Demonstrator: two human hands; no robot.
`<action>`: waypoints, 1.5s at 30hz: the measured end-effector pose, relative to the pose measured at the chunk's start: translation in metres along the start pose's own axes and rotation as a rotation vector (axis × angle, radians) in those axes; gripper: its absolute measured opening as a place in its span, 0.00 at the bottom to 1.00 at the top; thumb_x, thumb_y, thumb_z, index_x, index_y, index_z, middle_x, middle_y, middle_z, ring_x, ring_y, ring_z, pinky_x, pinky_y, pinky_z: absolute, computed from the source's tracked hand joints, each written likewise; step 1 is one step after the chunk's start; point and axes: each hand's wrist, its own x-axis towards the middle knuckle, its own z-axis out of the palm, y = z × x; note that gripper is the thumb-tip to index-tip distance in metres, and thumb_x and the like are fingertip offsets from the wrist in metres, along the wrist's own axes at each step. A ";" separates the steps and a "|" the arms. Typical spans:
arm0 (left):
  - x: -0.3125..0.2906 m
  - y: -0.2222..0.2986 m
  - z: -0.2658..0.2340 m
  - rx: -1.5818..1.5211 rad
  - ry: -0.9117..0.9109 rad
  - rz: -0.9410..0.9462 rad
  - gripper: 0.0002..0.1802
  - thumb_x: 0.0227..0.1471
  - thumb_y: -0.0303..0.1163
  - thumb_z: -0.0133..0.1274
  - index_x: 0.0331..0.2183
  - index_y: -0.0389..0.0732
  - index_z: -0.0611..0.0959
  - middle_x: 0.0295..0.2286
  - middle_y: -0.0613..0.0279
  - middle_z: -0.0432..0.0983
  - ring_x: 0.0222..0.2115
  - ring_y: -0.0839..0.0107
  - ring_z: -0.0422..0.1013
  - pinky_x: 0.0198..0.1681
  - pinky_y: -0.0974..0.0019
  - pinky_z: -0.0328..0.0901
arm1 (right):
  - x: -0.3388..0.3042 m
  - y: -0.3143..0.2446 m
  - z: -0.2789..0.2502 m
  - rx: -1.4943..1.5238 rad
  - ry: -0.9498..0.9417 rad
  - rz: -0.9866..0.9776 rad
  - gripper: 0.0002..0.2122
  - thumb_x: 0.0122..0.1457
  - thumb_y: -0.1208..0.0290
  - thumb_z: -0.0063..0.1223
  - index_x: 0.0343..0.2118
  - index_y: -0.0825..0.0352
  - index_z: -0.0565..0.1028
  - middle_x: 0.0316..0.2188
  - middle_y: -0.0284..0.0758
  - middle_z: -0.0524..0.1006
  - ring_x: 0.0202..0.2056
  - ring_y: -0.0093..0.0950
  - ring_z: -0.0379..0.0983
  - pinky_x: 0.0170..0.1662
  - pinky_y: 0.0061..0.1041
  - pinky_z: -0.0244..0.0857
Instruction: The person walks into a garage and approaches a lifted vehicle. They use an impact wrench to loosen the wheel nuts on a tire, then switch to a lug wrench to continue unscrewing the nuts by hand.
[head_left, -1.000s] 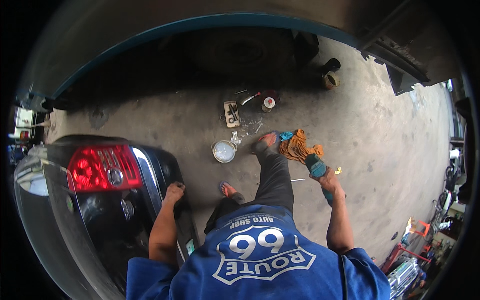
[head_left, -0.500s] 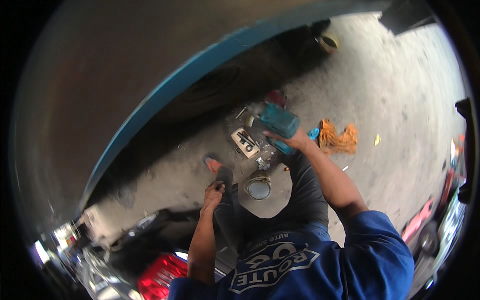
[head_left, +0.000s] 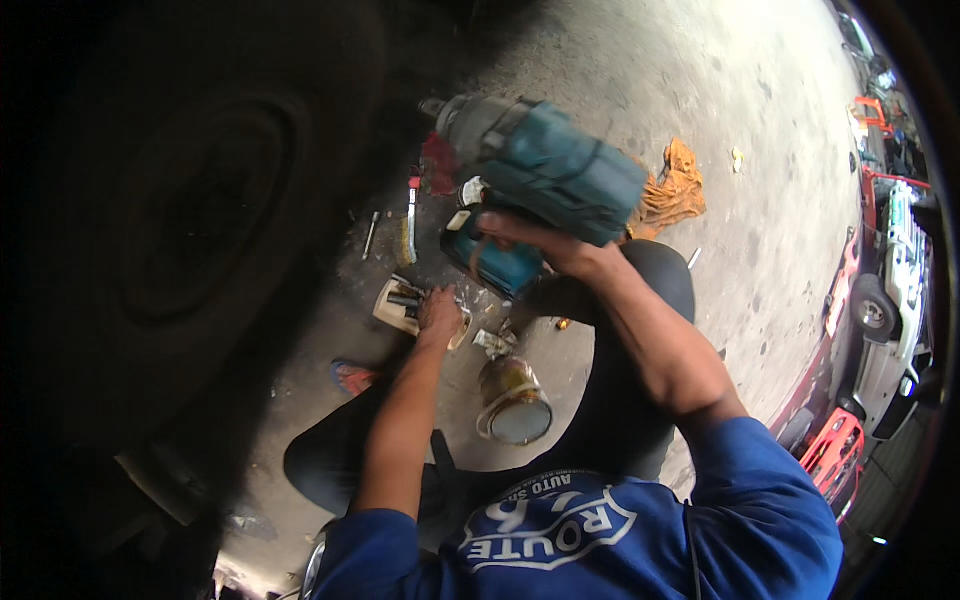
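Note:
My right hand (head_left: 548,244) is closed round the handle of a teal cordless impact wrench (head_left: 560,165), raised in front of me with its grey nose pointing up and left. The wrench is smeared by motion, and its battery base (head_left: 500,258) shows below my fingers. My left hand (head_left: 440,316) is down at the right side of a small cream tray (head_left: 393,320) on the floor. Dark sockets (head_left: 404,305) lie in the tray beside my fingers. The fingertips are bent in and partly hidden, so what they pinch does not show.
A metal can (head_left: 512,388) with a wire handle stands between my knees. Beyond the tray lie a rod-like tool (head_left: 371,236), a yellow-and-red brush (head_left: 410,225) and a red cloth (head_left: 437,165). An orange rag (head_left: 675,190) is at the right. A dark wheel (head_left: 215,215) looms at the left.
My left hand has gone from beside my knee forward to the tray. The impact wrench has come up nearer in my right hand. My view has turned and dropped closer to the floor.

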 end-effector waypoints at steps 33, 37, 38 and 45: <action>-0.205 0.011 -0.281 -1.731 0.580 0.431 0.23 0.64 0.50 0.45 0.37 0.37 0.79 0.22 0.66 0.71 0.16 0.80 0.60 0.18 0.76 0.53 | -0.065 0.016 0.116 -0.235 -0.088 -0.936 0.20 0.52 0.66 0.66 0.47 0.64 0.76 0.45 0.41 0.77 0.47 0.42 0.73 0.50 0.35 0.67; -0.200 0.018 -0.287 -1.611 0.668 0.412 0.23 0.63 0.51 0.46 0.36 0.38 0.79 0.21 0.69 0.70 0.16 0.82 0.59 0.19 0.77 0.53 | -0.063 0.012 0.122 -0.322 -0.072 -0.990 0.19 0.53 0.65 0.65 0.47 0.63 0.77 0.44 0.40 0.78 0.45 0.41 0.75 0.49 0.34 0.68; -0.197 0.019 -0.289 -1.572 0.656 0.460 0.24 0.62 0.52 0.47 0.36 0.38 0.80 0.20 0.71 0.69 0.16 0.83 0.58 0.19 0.77 0.53 | -0.061 0.012 0.121 -0.378 -0.035 -1.056 0.19 0.53 0.64 0.65 0.47 0.63 0.77 0.43 0.40 0.78 0.44 0.41 0.75 0.49 0.34 0.69; -0.174 0.017 -0.309 -1.399 0.559 0.365 0.25 0.61 0.54 0.48 0.33 0.38 0.80 0.19 0.72 0.69 0.14 0.84 0.57 0.20 0.77 0.53 | -0.055 0.014 0.115 -0.325 -0.008 -0.895 0.17 0.52 0.64 0.66 0.43 0.65 0.78 0.38 0.38 0.80 0.39 0.36 0.77 0.47 0.31 0.69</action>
